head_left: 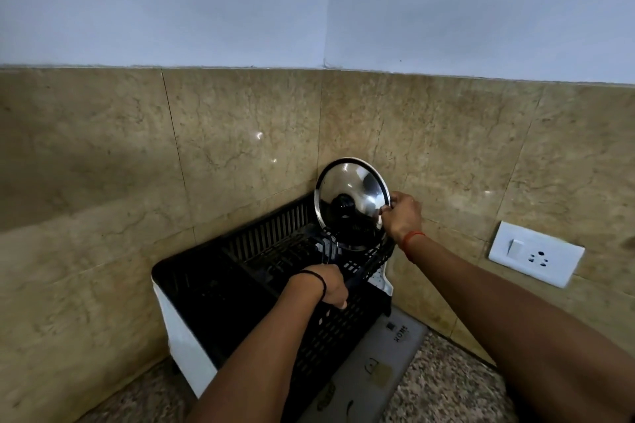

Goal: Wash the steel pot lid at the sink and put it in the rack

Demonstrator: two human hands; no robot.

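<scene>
Lid [350,192] upright on edge at the rack's [275,251] far right corner. Right hand [403,216] pinches the lid's right rim. Left hand [330,285] clasps the rack's near rim.

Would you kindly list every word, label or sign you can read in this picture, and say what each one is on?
"HOME": printed on the grey mat under the black dish rack, seen rotated.
Other marks on the mat, nearer the camera: drawings or text, too blurred to read.
White wall socket: no readable text.
</scene>
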